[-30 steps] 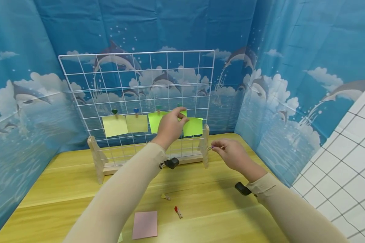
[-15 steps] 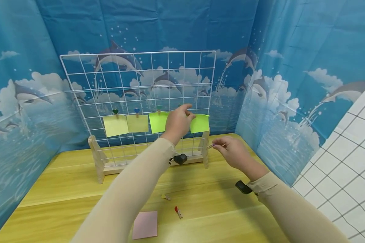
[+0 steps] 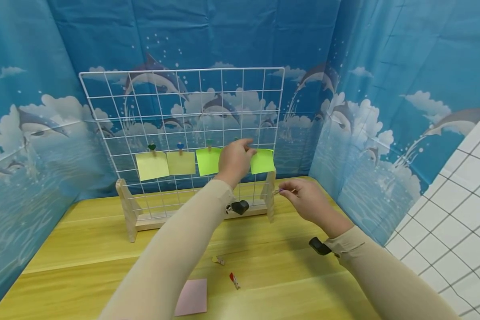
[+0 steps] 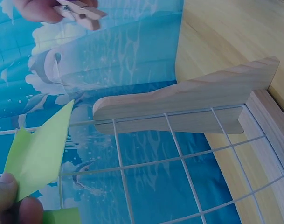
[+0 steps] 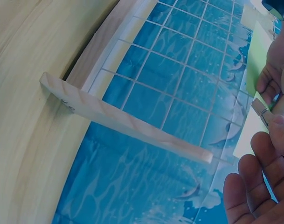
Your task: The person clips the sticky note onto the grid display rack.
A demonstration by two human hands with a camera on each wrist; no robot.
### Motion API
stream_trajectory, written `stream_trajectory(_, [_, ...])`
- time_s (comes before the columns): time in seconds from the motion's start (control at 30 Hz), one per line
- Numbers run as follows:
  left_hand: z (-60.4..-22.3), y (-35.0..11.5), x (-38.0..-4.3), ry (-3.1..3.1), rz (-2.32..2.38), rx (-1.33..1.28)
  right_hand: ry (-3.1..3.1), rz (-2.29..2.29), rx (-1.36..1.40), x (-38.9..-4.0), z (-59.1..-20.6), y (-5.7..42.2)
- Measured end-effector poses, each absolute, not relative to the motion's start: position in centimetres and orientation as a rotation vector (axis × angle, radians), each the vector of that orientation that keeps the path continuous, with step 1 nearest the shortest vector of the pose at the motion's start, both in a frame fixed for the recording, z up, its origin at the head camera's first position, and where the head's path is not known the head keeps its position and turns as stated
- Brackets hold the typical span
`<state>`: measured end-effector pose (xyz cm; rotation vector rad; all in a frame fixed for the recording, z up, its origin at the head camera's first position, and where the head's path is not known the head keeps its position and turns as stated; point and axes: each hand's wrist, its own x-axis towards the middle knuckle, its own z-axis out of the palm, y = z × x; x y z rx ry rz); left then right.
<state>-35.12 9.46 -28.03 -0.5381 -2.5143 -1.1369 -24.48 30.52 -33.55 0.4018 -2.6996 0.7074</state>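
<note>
Pinching likely flimsy green note [image 3: 262, 161] by edge with left hand [image 3: 235, 161], likely springy clothespin [image 4: 87, 10] by tail with right hand [image 3: 306, 201].

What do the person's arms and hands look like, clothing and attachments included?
The left hand and right hand are ungloved, emerging from long, plain beige sleeves. A small black device sits by the left cuff, another by the right.

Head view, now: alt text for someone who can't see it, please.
A person's left hand pinches a green note at a white wire grid beside clipped notes; the right hand holds a clothespin. Pink paper and two clips lie on the table.
</note>
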Motion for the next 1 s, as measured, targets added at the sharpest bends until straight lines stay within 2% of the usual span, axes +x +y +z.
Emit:
stream_trajectory(0.43, [-27.4,9.8,-35.2,-2.537,-1.074,-0.405,-2.563,0.721,0.475,-25.5,-31.5,29.7])
stream_trajectory(1.0, [-27.2,10.3,-35.3,-2.563,-1.037,-0.353,-2.39,0.719,0.376,-29.8,-27.8,28.5])
